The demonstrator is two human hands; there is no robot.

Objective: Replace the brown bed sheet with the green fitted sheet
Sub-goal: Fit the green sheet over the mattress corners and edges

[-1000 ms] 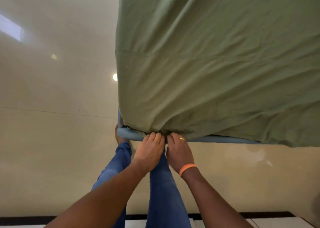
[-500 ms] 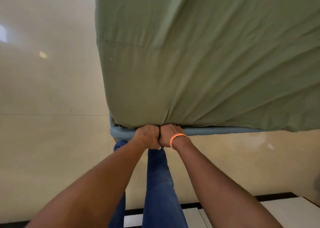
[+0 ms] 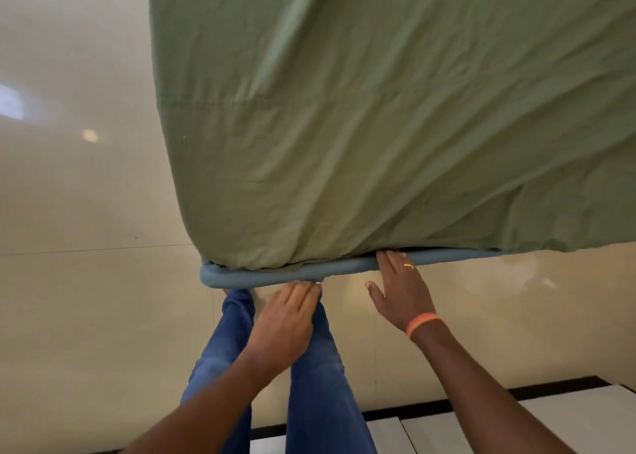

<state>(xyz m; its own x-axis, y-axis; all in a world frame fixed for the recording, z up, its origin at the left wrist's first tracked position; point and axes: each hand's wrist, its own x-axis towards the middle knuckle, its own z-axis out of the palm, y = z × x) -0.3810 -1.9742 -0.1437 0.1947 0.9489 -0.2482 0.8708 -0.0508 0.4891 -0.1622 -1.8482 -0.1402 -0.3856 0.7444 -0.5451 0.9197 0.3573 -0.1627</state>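
Observation:
The green fitted sheet (image 3: 378, 126) covers the mattress and fills the upper right of the head view, wrinkled toward the near edge. Its hem hangs over a blue tubular bed frame (image 3: 261, 276). My left hand (image 3: 285, 322) is just below the frame, its fingertips touching the rail's underside near the corner. My right hand (image 3: 401, 288), with a ring and an orange wristband, lies flat with straight fingers across the rail, fingertips reaching under the sheet's edge. No brown sheet is visible.
Glossy cream floor tiles (image 3: 86, 281) stretch to the left and below the bed. My legs in blue jeans (image 3: 309, 378) stand against the frame. A dark skirting strip and white surface (image 3: 516, 415) run along the bottom right.
Both hands were fisted together on the sheet's hem at the frame. They have let go and spread apart; the right hand has slid right along the rail with its fingers straight.

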